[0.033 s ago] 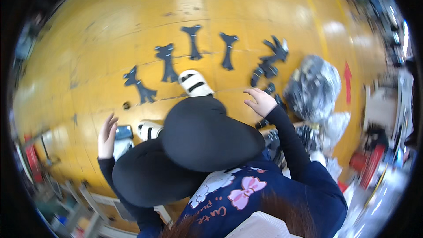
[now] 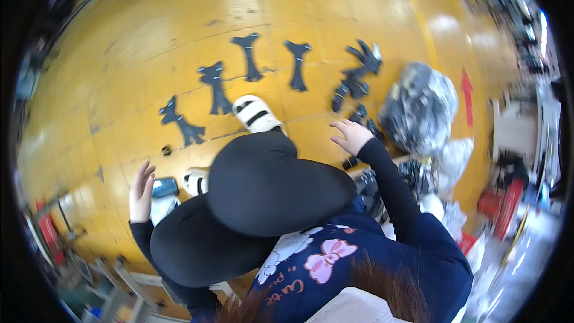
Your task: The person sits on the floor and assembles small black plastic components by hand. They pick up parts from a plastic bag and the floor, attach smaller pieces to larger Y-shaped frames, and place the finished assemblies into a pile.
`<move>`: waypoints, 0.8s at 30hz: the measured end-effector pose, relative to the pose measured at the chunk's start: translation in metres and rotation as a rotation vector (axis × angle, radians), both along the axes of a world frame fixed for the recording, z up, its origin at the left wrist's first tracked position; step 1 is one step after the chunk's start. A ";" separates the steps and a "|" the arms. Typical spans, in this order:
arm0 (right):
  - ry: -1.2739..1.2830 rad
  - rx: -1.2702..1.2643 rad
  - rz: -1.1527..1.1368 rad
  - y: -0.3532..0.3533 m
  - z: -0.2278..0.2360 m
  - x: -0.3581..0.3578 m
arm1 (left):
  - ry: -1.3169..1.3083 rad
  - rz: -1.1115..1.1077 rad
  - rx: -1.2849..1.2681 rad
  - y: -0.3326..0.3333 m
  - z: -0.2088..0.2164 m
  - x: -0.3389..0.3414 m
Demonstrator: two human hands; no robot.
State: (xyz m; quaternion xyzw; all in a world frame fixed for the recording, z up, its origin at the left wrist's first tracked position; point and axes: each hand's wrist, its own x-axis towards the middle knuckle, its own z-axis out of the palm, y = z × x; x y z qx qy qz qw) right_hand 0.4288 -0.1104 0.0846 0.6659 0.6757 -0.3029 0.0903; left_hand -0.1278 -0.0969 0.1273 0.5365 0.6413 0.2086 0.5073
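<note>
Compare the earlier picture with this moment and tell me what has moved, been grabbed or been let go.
Nothing has visibly changed. The left hand is raised, open and empty, near the blue object on the yellow floor. The right hand hovers, empty, over the small black parts beside the silver-grey bag. The row of black cut-out pieces lies as it did.

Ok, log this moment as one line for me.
left hand open, raised, empty | right hand open, over small dark pieces | dark cut-out shapes laid out on yellow floor
</note>
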 end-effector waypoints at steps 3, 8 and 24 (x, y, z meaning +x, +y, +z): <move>-0.213 -0.292 -0.067 -0.042 -0.034 0.061 | 0.035 -0.188 -0.065 0.036 0.017 0.017; -0.216 -0.272 -0.302 -0.112 -0.044 0.145 | 0.248 -0.495 -0.099 0.091 0.045 0.071; -0.087 -0.398 -0.933 -0.325 -0.116 0.149 | 0.287 -1.172 0.001 0.107 0.084 0.205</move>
